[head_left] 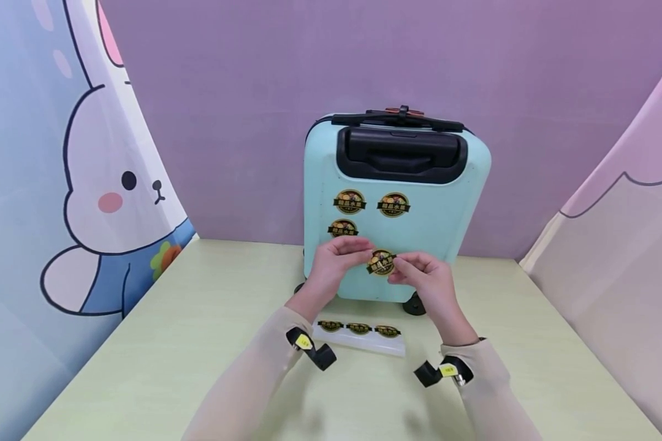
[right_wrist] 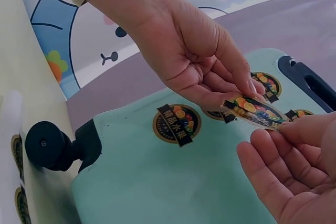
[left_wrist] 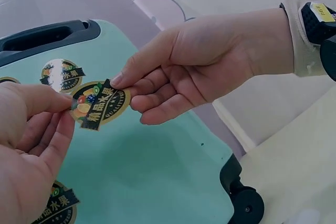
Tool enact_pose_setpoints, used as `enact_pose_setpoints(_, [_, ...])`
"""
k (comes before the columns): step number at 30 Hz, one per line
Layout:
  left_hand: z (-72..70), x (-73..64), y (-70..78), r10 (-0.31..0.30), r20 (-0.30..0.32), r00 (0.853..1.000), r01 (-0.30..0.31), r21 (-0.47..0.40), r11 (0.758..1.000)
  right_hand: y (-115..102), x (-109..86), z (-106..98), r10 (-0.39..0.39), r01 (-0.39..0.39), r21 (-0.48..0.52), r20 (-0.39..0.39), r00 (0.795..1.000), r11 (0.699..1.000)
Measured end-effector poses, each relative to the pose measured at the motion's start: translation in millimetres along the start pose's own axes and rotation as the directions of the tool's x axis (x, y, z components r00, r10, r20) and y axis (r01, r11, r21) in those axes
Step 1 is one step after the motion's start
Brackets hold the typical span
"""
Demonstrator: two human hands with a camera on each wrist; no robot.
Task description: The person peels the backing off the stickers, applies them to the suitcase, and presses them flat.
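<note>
A round black-and-gold fruit sticker (head_left: 382, 262) is stretched between both hands, in front of the mint-green suitcase (head_left: 419, 239). My left hand (head_left: 338, 260) pinches its left edge between thumb and fingers. The opposite edge is pinched by my right hand (head_left: 427, 278), thumb on the near side. Matching stickers sit on the suitcase: an upper left one (head_left: 350, 201), an upper right one (head_left: 394, 204) and one below (head_left: 343, 228), partly covered by the left hand. The right wrist view shows another sticker (right_wrist: 177, 124) lower on the shell, hidden behind the left hand in the head view.
On the pale table (head_left: 171, 367), a white backing sheet (head_left: 358, 344) with three stickers lies in front of the suitcase. The suitcase stands upright on black wheels (head_left: 414, 304) against a purple backdrop (head_left: 226, 122). Printed curtains (head_left: 105, 245) hang at both sides.
</note>
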State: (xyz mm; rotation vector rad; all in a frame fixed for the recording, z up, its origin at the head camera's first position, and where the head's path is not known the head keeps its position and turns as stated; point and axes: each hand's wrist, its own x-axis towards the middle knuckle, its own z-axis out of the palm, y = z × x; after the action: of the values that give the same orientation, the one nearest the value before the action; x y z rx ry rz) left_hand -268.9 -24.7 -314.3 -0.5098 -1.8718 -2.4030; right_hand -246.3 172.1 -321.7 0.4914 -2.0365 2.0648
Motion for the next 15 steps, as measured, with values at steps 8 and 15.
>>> enact_pose_setpoints(8, [5.6, 6.2, 3.2, 0.039, -0.075, 0.996, -0.042, -0.038, 0.998, 0, 5.8, 1, -0.027, 0.028, 0.026, -0.022, 0.999, 0.999])
enact_pose_setpoints(15, [11.1, 12.7, 6.2, 0.094, -0.099, 0.991, -0.097, -0.026, 0.995, 1, 13.3, 1, -0.026, 0.030, 0.059, -0.076, 0.997, 0.998])
